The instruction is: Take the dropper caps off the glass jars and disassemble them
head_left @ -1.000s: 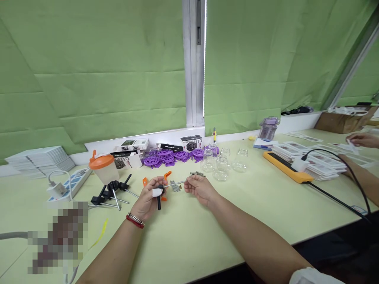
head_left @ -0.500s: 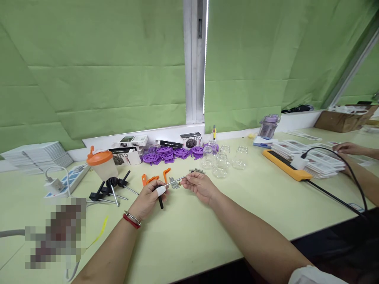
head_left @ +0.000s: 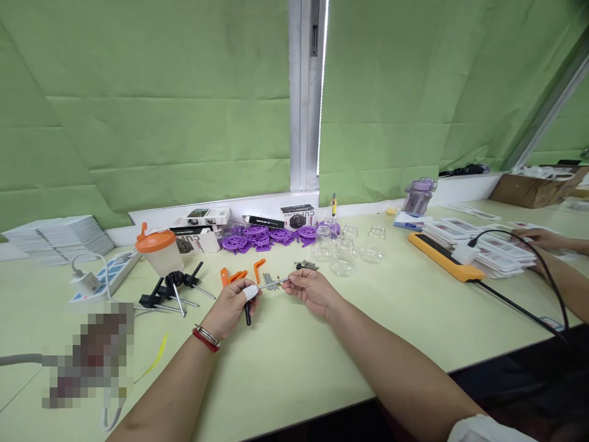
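My left hand (head_left: pixel 231 308), with a white wrap on its thumb, is closed around a black part (head_left: pixel 248 314) that has a thin metal rod (head_left: pixel 273 283). The rod points right, and its far end sits in the pinched fingers of my right hand (head_left: pixel 310 291). Whether those fingers also hold something small on the tip is hidden. Just beyond the rod lie several screws (head_left: pixel 269 279). Springs (head_left: pixel 306 265) are heaped behind my right hand. Orange brackets (head_left: pixel 237 276) rest behind my left hand. Similar black parts with metal rods (head_left: pixel 175 282) lie to the left.
Purple plastic pieces (head_left: pixel 257 238) are piled at the back before printed boxes (head_left: pixel 196 239). Clear jars (head_left: pixel 343 258) stand right of them. An orange-lidded cup (head_left: pixel 159 248) is at left. An orange power strip (head_left: pixel 444 258) and a co-worker's arm (head_left: pixel 564 276) are at right.
The rod has tilted slightly to lie flatter between my hands. Both hands keep their hold. The co-worker's hand has shifted a little left.
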Demonstrator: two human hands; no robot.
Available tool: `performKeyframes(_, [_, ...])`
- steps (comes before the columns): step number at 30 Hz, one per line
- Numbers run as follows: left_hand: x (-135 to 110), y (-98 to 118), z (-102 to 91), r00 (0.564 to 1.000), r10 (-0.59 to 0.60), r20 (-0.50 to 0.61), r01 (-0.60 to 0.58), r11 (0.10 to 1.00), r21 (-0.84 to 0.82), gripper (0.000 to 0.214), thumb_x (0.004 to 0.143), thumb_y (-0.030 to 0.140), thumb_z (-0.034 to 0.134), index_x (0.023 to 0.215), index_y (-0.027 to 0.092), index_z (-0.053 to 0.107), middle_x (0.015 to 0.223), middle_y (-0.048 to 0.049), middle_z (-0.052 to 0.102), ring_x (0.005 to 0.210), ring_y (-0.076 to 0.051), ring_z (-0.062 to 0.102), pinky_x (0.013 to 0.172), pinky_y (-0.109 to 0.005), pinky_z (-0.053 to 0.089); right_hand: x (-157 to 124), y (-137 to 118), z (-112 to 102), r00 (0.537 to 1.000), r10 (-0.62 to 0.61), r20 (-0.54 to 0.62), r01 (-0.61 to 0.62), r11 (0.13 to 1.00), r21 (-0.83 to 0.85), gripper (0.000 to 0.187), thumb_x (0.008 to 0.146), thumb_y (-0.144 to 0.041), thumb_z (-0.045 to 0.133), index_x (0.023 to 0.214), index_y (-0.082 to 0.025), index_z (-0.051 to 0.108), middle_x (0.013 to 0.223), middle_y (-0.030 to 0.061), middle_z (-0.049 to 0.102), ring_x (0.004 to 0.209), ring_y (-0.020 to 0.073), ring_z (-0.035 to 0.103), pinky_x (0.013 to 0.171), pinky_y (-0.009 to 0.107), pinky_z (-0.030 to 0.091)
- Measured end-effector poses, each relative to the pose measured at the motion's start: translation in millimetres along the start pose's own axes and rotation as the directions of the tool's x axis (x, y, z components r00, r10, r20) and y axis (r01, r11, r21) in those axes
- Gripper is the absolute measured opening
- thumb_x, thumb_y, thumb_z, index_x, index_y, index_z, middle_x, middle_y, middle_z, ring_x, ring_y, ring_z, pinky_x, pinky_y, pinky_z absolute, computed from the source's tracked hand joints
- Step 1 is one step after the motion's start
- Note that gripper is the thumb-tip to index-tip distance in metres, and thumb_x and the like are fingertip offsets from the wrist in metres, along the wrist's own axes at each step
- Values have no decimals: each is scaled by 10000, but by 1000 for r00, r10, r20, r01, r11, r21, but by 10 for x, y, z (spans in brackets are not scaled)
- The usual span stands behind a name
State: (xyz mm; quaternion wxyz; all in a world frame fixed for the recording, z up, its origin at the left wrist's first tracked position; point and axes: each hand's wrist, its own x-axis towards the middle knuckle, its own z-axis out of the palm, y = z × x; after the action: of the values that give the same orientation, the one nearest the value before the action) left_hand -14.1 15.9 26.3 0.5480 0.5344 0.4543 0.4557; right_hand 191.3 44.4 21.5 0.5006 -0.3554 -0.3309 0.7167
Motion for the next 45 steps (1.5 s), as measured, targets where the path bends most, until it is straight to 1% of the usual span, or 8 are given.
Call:
performKeyframes(5, [6, -10, 20, 999, -13, -51, 10, 998, -62, 282, 704, 385, 707, 789, 164, 554, 719, -6, 611, 488, -83, 488, 485, -231, 366, -8, -2, -13, 1000, 8, -11, -9, 1000, -27, 124, 785, -74, 661, 679, -110, 609, 658, 85, 697, 625, 125, 675, 628, 215, 562])
performKeyframes(12, [-5, 1, -22, 994, -100, -42, 87, 966, -243, 397, 617, 309, 806, 887, 146, 566, 846, -48, 631, 668, -109, 568, 598, -238, 444, 3, -36, -81, 1000, -24, 17, 26, 983, -180, 94, 747, -151, 692, 707, -115, 615, 653, 41, 668, 543, 97, 619, 557, 220, 523])
performKeyframes(19, [-10, -13, 18, 996, -69, -63, 56, 982, -183, 368, 601, 332, 812, 823, 149, 583, 749, -29, 610, 668, -137, 574, 604, -268, 451, 27, -47, -137, 995, -101, 20, 100, 900, -425, 171, 671, -248, 725, 682, -150, 586, 582, -14, 599, 445, 66, 460, 391, 188, 376])
performKeyframes(25, [-25, -3, 17, 996, -81, -25, 77, 987, -139, 343, 646, 376, 757, 833, 177, 551, 802, -23, 606, 577, -112, 549, 453, -231, 400, 10, -53, -121, 994, -100, 54, 113, 839, -532, 167, 714, -278, 655, 660, -170, 539, 539, -32, 550, 406, 57, 359, 389, 196, 256])
performKeyframes(32, [-41, -6, 19, 996, -93, 5, 93, 992, -84, 327, 676, 387, 732, 829, 180, 532, 710, 7, 569, 537, -93, 508, 443, -216, 395, 53, -22, -149, 991, -112, 71, 131, 739, -660, 230, 784, -330, 559, 623, -169, 522, 513, -44, 490, 437, 67, 311, 458, 217, 233])
performKeyframes(39, [-54, -10, 24, 995, -97, 27, 99, 989, -114, 317, 693, 388, 717, 845, 176, 537, 719, 6, 563, 512, -91, 493, 428, -225, 380, 23, -39, -133, 984, -95, 149, 170, 735, -657, 316, 850, -382, 465, 611, -176, 471, 516, -44, 446, 446, 72, 287, 461, 223, 215])
performKeyframes(43, [-39, -31, 11, 996, -89, 22, 91, 988, -123, 323, 707, 389, 710, 866, 173, 530, 730, 3, 564, 518, -89, 497, 433, -226, 393, 24, -14, -115, 977, -162, 138, 213, 744, -633, 241, 843, -380, 489, 693, -191, 483, 562, -51, 472, 449, 79, 288, 467, 226, 238])
performKeyframes(45, [-31, -38, 9, 995, -94, 22, 96, 988, -125, 325, 707, 387, 711, 865, 173, 525, 729, 4, 561, 516, -88, 497, 431, -225, 394, 41, 8, -124, 967, -212, 140, 250, 712, -656, 224, 837, -372, 501, 699, -197, 475, 576, -50, 463, 473, 88, 304, 481, 230, 256])
